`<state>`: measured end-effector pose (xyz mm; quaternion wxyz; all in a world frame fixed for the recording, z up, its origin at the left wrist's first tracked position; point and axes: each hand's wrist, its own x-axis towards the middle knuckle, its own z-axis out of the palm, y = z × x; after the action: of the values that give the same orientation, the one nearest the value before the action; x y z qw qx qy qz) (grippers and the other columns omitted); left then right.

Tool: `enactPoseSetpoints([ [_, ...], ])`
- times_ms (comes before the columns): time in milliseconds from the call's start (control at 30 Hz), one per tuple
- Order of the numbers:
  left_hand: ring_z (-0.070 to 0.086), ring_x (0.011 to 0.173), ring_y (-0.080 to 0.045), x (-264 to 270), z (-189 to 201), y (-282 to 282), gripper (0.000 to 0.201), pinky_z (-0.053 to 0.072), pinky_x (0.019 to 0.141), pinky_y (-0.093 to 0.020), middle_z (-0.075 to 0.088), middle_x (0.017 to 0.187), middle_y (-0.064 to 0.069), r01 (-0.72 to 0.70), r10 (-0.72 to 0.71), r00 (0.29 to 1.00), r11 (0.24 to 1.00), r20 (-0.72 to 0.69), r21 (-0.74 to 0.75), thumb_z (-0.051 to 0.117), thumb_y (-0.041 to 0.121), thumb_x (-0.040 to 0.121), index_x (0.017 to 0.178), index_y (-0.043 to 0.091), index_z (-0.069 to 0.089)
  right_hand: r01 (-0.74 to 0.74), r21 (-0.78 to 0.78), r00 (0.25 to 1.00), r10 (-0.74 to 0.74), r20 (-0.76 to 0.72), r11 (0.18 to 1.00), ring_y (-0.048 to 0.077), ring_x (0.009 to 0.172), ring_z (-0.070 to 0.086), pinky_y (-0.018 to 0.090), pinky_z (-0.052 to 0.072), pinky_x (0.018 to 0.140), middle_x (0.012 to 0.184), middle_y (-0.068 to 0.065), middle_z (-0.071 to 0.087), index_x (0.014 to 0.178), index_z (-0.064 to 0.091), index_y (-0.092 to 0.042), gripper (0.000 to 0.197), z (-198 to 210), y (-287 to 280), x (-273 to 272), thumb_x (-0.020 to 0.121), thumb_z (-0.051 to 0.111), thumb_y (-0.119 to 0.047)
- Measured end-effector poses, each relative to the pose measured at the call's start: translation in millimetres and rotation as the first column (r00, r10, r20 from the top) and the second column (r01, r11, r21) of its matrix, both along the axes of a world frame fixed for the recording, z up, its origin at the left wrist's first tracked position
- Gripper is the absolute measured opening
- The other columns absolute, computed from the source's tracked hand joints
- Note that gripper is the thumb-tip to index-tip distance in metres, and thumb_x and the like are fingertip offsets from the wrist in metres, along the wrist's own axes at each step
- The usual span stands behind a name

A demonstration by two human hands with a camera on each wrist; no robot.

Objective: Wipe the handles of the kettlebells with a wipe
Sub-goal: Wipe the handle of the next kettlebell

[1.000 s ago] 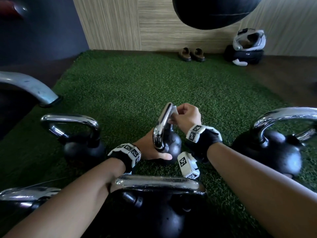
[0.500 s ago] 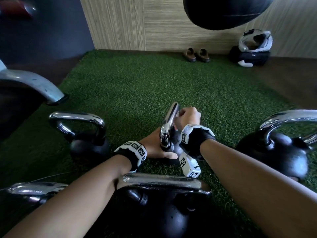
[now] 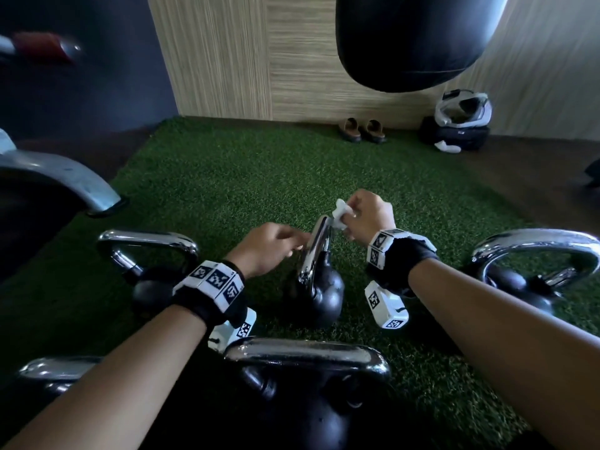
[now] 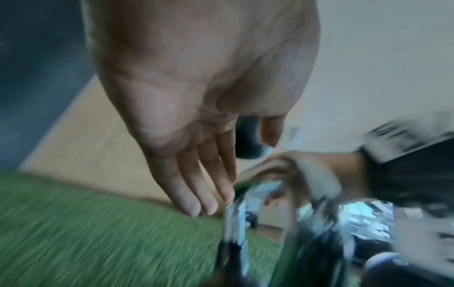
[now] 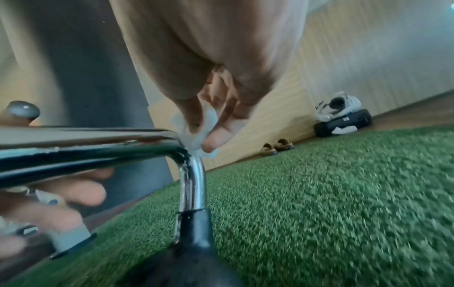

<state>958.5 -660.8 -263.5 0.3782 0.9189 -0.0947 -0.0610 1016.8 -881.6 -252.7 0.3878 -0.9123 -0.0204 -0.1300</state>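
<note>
A small black kettlebell (image 3: 321, 290) stands on the green turf between my hands, its chrome handle (image 3: 315, 251) edge-on to me. My right hand (image 3: 349, 219) pinches a crumpled white wipe (image 3: 340, 213) against the handle's far top corner. The right wrist view shows the wipe (image 5: 196, 134) between thumb and fingers, pressed on the bend of the handle (image 5: 98, 147). My left hand (image 3: 297, 243) hovers at the handle's left side. Its fingers (image 4: 196, 194) are straight and hold nothing; whether they touch the chrome is unclear through the blur.
More chrome-handled kettlebells stand around: one left (image 3: 152, 254), one right (image 3: 535, 264), a large one nearest me (image 3: 308, 358), another at the bottom left (image 3: 55, 368). A punching bag (image 3: 415, 40) hangs above. Sandals (image 3: 362, 129), a helmet on a bag (image 3: 461, 121) and a metal machine leg (image 3: 65, 177) border the turf.
My left hand has let go of the kettlebell's body and risen beside the handle's top. My right hand has slid the wipe up to the handle's far corner.
</note>
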Motion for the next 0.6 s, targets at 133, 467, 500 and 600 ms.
enactPoseSetpoints([
  [133,0.071,0.077,-0.007,-20.7,26.8,-26.9,0.042,0.059,0.066,-0.027,0.074,0.085,0.012,0.044,-0.109,0.978,0.941,0.176,0.336,0.078,0.061,0.07,0.093,0.026,0.072,-0.255,-0.261,0.959,0.277,0.052,0.931,0.019,0.1,0.072,0.024,0.056,0.083,0.116,0.005,0.075,0.12,0.072,-0.017,0.033,8.1,8.1,-1.4,0.096,0.057,0.0],
  [467,0.07,0.098,-0.021,-7.6,51.7,-28.7,0.046,0.057,0.083,-0.032,0.075,0.105,-0.002,0.153,-0.201,0.979,0.847,0.04,0.509,0.088,0.033,0.072,0.112,0.019,0.07,-0.339,-0.591,0.925,0.372,-0.071,0.732,0.02,0.099,0.062,0.033,0.05,0.085,0.101,0.001,0.062,0.117,0.071,-0.026,0.023,13.3,-6.8,-1.0,0.094,0.066,-0.029],
  [500,0.068,0.108,-0.021,-3.7,55.7,-22.5,0.057,0.054,0.091,-0.032,0.074,0.118,-0.002,0.198,-0.236,0.972,0.833,0.007,0.516,0.089,0.034,0.072,0.124,0.021,0.068,-0.336,-0.611,0.928,0.362,-0.086,0.716,0.02,0.098,0.061,0.032,0.049,0.082,0.097,-0.001,0.057,0.115,0.071,-0.025,0.022,16.0,-8.9,-3.0,0.094,0.067,-0.03],
  [600,0.064,0.113,-0.013,8.0,64.9,-4.4,0.079,0.046,0.089,-0.026,0.068,0.133,0.006,0.291,-0.317,0.947,0.791,-0.046,0.539,0.089,0.027,0.075,0.146,0.035,0.055,-0.317,-0.651,0.941,0.312,-0.128,0.69,0.021,0.096,0.062,0.028,0.042,0.074,0.088,-0.005,0.051,0.106,0.072,-0.022,0.019,19.6,-14.3,-7.7,0.092,0.068,-0.033],
])
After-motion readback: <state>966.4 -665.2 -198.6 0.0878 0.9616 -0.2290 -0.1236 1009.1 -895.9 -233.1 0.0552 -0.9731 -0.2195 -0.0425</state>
